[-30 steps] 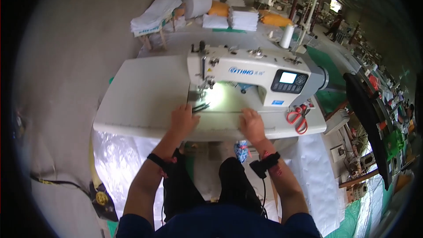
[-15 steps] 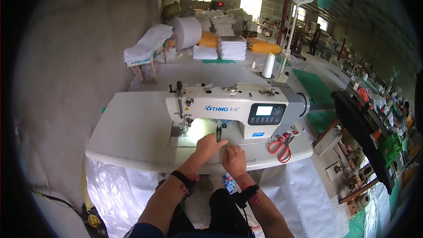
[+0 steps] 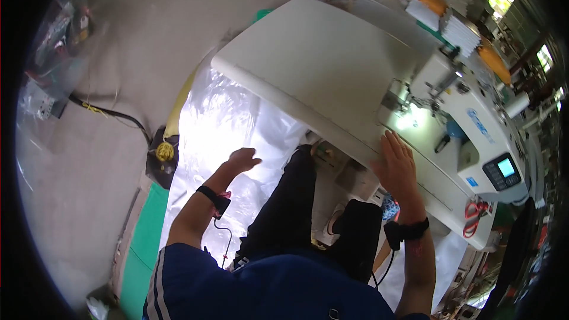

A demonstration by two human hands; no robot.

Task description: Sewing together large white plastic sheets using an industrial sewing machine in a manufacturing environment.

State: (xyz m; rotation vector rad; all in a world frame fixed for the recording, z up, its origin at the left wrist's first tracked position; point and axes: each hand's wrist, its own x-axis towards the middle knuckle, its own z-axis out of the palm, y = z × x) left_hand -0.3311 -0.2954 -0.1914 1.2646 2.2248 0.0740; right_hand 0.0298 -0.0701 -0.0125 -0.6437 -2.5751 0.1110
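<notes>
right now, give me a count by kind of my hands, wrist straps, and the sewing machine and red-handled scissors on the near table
Hands (left hand, right hand): 2
Black wrist straps: 2
White sewing machine: 1
Red-handled scissors: 1 pair
Total: 6

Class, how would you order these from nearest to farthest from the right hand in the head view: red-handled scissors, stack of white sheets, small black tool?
From the right hand:
1. Small black tool, to its right.
2. Red-handled scissors, at the table's right end.
3. Stack of white sheets, beyond the sewing machine.
</notes>
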